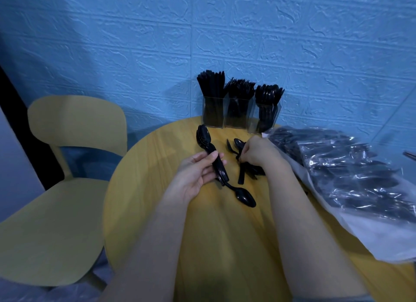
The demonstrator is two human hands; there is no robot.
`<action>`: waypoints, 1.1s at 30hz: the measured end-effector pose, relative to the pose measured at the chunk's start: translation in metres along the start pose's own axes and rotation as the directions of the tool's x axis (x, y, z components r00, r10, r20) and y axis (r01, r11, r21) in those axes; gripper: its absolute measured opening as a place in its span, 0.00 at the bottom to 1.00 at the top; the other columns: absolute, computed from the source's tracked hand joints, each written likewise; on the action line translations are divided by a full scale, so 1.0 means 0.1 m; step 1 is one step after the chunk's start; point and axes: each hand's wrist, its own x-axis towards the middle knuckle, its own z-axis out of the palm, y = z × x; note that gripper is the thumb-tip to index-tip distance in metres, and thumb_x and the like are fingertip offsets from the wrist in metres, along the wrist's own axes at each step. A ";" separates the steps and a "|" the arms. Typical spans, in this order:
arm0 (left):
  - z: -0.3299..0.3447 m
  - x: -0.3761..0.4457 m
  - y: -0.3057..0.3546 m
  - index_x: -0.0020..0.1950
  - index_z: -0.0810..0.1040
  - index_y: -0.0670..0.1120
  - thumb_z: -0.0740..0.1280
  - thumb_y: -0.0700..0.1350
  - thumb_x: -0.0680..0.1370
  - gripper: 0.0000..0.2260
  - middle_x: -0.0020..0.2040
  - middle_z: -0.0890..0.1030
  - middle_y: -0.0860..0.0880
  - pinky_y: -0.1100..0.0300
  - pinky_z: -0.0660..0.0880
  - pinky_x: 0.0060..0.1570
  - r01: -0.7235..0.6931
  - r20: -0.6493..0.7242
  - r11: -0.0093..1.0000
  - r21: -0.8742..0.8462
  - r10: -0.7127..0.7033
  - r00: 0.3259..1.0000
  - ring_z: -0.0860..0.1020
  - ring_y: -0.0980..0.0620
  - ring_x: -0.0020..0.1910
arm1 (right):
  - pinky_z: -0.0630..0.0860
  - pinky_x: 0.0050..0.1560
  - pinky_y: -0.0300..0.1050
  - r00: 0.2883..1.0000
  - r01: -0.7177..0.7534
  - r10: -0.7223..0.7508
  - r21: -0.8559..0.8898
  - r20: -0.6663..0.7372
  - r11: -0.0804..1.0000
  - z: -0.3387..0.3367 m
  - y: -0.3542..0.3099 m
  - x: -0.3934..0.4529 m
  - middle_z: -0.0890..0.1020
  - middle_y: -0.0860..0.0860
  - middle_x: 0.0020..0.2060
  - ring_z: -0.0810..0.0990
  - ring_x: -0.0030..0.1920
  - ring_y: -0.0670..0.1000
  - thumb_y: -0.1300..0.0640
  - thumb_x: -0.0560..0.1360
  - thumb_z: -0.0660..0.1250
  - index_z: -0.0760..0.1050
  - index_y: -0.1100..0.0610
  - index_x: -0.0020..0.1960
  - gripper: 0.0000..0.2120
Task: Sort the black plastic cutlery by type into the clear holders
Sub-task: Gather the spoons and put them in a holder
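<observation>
My left hand (pixel 195 175) grips a stack of black spoons (pixel 203 137) by their handles, bowls pointing toward the wall. One more spoon (pixel 245 198) sticks out the near end of that stack with its bowl the other way. My right hand (pixel 256 152) pinches a piece from a small pile of loose black cutlery (pixel 244 166) on the table. Three clear holders stand against the wall: knives (pixel 211 108) on the left, forks (pixel 239 111) in the middle, spoons (pixel 266 114) on the right.
The round yellow table (pixel 139 177) carries a large clear plastic bag of black cutlery (pixel 351 173) along its right side. A yellow chair (pixel 67 162) stands to the left. The blue brick-pattern wall is right behind the holders.
</observation>
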 end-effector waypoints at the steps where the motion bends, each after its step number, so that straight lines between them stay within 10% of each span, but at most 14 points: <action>1: 0.00 0.00 0.00 0.63 0.73 0.37 0.67 0.36 0.76 0.16 0.46 0.85 0.43 0.58 0.81 0.37 -0.004 -0.003 1.000 0.010 0.004 1.000 0.84 0.49 0.44 | 0.77 0.42 0.44 1.000 0.008 -0.008 0.042 -0.005 0.999 -0.02 0.00 -0.01 0.80 0.55 0.47 0.79 0.46 0.53 0.60 0.73 0.70 0.79 0.59 0.51 0.07; 8: 0.00 0.03 -0.04 0.54 0.77 0.40 0.67 0.37 0.76 0.07 0.48 0.84 0.43 0.57 0.81 0.39 -0.058 -0.041 0.995 0.076 0.061 0.997 0.84 0.48 0.46 | 0.74 0.41 0.41 0.981 0.182 -0.152 0.295 -0.124 0.938 -0.21 -0.16 -0.19 0.81 0.52 0.40 0.78 0.40 0.48 0.58 0.73 0.69 0.79 0.55 0.43 0.01; 14: 0.01 0.04 -0.05 0.58 0.76 0.40 0.66 0.40 0.77 0.10 0.47 0.84 0.41 0.52 0.79 0.52 -0.119 -0.081 0.987 0.107 0.128 0.988 0.83 0.47 0.47 | 0.73 0.30 0.32 0.953 0.291 -0.303 0.322 -0.012 0.901 -0.13 -0.43 -0.31 0.80 0.49 0.31 0.79 0.31 0.42 0.58 0.74 0.68 0.77 0.54 0.41 0.04; 26: 0.00 -0.02 -0.04 0.60 0.76 0.38 0.68 0.39 0.75 0.14 0.46 0.84 0.42 0.56 0.81 0.46 -0.103 -0.014 0.992 0.078 0.104 0.994 0.83 0.48 0.46 | 0.75 0.34 0.37 0.913 0.272 -0.397 0.588 0.092 0.762 -0.08 -0.34 -0.35 0.77 0.50 0.32 0.75 0.32 0.45 0.59 0.79 0.64 0.75 0.55 0.43 0.06; 29: -0.01 -0.03 -0.04 0.57 0.78 0.39 0.68 0.38 0.75 0.11 0.45 0.84 0.42 0.57 0.81 0.42 -0.106 -0.011 0.991 0.080 0.107 0.994 0.84 0.48 0.46 | 0.75 0.38 0.40 0.924 0.321 -0.383 0.507 0.019 0.800 -0.11 -0.27 -0.42 0.78 0.50 0.34 0.76 0.34 0.46 0.55 0.78 0.65 0.75 0.54 0.42 0.07; 33: -0.02 -0.04 -0.02 0.50 0.78 0.40 0.67 0.36 0.76 0.05 0.41 0.84 0.43 0.57 0.81 0.41 -0.122 -0.043 0.992 0.023 0.123 0.991 0.84 0.49 0.44 | 0.74 0.43 0.41 0.939 0.332 -0.327 -0.026 0.109 0.943 -0.15 -0.09 -0.62 0.80 0.50 0.44 0.78 0.45 0.49 0.48 0.74 0.69 0.77 0.54 0.46 0.09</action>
